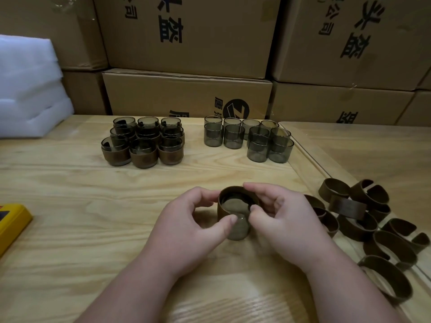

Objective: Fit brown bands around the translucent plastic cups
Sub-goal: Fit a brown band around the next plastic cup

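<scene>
Already nine banded cups (142, 143) stand at eleven o'clock, while both hands, left hand (193, 220) and right hand (277, 213), pinch a brown band (224, 206) around one cup (236, 227), and plain cups (248, 138) at one o'clock plus loose bands (363, 220) at three o'clock remain.

- Upper cardboard box (186, 31), far beyond the grip: large black Chinese characters printed upside down; two seem to read 头盔, with smaller 公司 beside them.
- Upper right cardboard box (349, 38), beyond and to the right of the grip: the same black print, upside down and slanted, 头盔 and 公司.
- Lower cardboard box (186, 94), straight beyond the grip: a round black logo with a Z-like mark, and cut-off characters beside it, not readable.
- Lower right box (338, 103): a partly hidden black character, unreadable.
</scene>
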`<state>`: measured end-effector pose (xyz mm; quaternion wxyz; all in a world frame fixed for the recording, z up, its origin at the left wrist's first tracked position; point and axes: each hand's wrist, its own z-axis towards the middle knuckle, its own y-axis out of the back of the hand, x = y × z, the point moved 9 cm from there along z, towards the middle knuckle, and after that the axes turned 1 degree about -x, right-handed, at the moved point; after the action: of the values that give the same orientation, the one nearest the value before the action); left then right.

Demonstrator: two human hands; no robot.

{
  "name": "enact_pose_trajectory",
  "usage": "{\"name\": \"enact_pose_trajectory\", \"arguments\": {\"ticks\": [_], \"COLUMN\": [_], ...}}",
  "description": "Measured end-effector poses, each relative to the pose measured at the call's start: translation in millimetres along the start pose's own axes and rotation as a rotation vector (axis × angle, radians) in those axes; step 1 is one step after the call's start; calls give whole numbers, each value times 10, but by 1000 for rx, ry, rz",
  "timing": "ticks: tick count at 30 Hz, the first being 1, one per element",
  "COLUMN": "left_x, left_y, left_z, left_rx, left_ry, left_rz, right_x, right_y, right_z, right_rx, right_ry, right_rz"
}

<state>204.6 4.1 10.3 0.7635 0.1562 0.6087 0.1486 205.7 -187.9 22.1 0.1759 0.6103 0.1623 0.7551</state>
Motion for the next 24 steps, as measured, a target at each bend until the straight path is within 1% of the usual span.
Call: {"name": "enact_pose_trajectory", "arguments": {"ticks": [3,6,8,9,13,16,20,24], "left_x": [6,75,99,96,92,132,169,201], "left_y": [60,92,84,73,38,28,-1,11], "left_z": [25,84,108,110,111,135,155,192], "left_rx": [-51,-104,-111,-106,-85,-73,-55,-81], "left_ry": [-20,24,36,32,22,58,98,152], "left_rz": [-32,-138,-177,-186,-179,-191,-167,-172], "right_x": [-27,-137,-221,-250,-283,-260,-174,-123], "right_y": [12,99,134,123,33,27,-56,-107], "right_z": [31,74,91,98,105,110,122,159], "right_rx": [-34,-199,-288,-301,-275,-277,-216,-201], "right_ry": [-31,-133,-210,-234,-247,-233,-185,-154], "right_rz": [106,227,227,208,175,157,71,89]}}
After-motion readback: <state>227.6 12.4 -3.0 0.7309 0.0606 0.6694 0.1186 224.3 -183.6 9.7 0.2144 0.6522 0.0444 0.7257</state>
